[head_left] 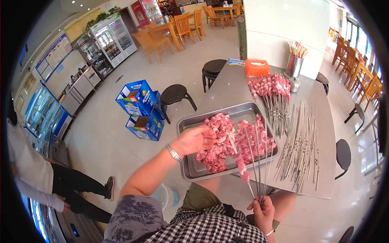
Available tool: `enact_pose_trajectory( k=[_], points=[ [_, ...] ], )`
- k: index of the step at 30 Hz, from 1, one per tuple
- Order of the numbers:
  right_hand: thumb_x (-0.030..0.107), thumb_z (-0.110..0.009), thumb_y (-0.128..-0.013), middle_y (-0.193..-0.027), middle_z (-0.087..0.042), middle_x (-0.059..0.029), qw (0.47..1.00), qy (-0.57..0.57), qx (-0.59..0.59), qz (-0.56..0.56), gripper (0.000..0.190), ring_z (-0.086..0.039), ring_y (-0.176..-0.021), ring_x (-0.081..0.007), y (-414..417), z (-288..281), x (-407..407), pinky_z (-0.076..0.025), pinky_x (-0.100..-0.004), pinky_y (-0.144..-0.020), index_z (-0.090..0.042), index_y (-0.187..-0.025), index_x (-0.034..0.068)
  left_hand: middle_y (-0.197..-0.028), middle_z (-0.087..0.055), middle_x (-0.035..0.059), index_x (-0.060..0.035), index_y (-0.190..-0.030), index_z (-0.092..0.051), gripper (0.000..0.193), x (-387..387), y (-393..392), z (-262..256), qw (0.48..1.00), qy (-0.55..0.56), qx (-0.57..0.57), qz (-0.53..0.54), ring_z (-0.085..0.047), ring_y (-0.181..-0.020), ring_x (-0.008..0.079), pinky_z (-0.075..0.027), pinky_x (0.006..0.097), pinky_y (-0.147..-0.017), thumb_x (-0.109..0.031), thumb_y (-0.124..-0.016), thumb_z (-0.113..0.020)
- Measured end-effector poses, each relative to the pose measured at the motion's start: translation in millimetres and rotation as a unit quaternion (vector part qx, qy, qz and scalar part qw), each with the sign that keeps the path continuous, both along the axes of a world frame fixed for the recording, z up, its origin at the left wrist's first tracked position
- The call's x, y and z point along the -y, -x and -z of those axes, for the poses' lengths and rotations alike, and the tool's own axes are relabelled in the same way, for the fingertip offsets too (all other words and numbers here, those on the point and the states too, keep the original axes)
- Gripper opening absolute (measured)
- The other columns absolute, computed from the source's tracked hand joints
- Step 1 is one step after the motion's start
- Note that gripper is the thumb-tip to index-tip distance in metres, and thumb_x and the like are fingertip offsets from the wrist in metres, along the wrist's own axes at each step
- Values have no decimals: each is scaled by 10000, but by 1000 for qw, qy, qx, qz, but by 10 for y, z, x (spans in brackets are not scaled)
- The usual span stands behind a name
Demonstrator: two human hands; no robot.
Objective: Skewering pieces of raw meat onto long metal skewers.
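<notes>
A rectangular metal tray (190, 174) holds heaps of raw meat pieces (217, 121). Over the left heap is my left hand (197, 141), palm down with slightly bent fingers; whether a piece is between its fingertips cannot be told. My right hand (263, 212), low in front of my body, grips several metal skewers (256, 179) by their lower ends. They fan out over the tray's near right part. One carries pink meat pieces (242, 167); some other shafts look blurred. Right of the tray lie bare metal skewers (301, 145) and, behind, a pile of loaded meat skewers (270, 86).
The grey table (322, 121) bears an orange tissue box (257, 68) and a metal canister of sticks (294, 65) at its far end. Black stools (173, 94) and blue cartons (145, 126) stand left. A white bucket (161, 196) is below. Another person (33, 161) is at far left.
</notes>
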State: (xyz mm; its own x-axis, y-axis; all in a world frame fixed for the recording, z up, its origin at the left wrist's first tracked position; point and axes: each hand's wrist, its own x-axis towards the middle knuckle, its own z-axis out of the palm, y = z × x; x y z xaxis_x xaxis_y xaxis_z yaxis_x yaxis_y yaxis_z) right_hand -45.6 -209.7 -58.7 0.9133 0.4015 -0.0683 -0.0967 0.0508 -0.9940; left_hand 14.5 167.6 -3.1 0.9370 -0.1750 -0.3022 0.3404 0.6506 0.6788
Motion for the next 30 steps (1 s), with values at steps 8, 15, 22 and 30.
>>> enact_pose_trajectory(
  k=[8, 15, 22, 30],
  points=[
    [-8, -523, -894, -710, -617, -62, 994, 102, 22, -17, 44, -595, -647, -99, 56, -32, 89, -472, -213, -611, -532, -929, -34, -1132, -599, 118, -3, -1225, -495, 401, 727, -16, -106, 976, 166, 130, -50, -549, -1106, 267, -424, 405, -966, -297, -968, -401],
    [-10, -521, -891, -701, -625, -68, 993, 105, 41, -19, 40, -599, -641, -102, 55, -66, 129, -477, -216, -610, -532, -921, -35, -1113, -603, 121, -35, -1171, -526, 321, 812, 36, -19, 968, 158, 176, -84, -549, -1102, 280, -429, 419, -959, -257, -962, -425],
    [-15, -515, -892, -698, -623, -74, 993, 106, 47, -23, 39, -596, -643, -102, 41, -16, 111, -474, -211, -613, -523, -926, -35, -1206, -550, 143, -79, -1161, -531, 257, 1084, 81, -202, 953, 164, 227, -112, -495, -1179, 286, -392, 420, -1007, -202, -967, -417],
    [-17, -512, -897, -698, -613, -67, 994, 99, 33, -6, 36, -583, -636, -93, 34, -15, 131, -456, -198, -599, -516, -928, -35, -1326, -473, 141, -57, -1268, -486, 345, 1140, 107, -210, 951, 113, 251, -144, -404, -1275, 296, -369, 425, -1029, -159, -950, -400]
  ],
)
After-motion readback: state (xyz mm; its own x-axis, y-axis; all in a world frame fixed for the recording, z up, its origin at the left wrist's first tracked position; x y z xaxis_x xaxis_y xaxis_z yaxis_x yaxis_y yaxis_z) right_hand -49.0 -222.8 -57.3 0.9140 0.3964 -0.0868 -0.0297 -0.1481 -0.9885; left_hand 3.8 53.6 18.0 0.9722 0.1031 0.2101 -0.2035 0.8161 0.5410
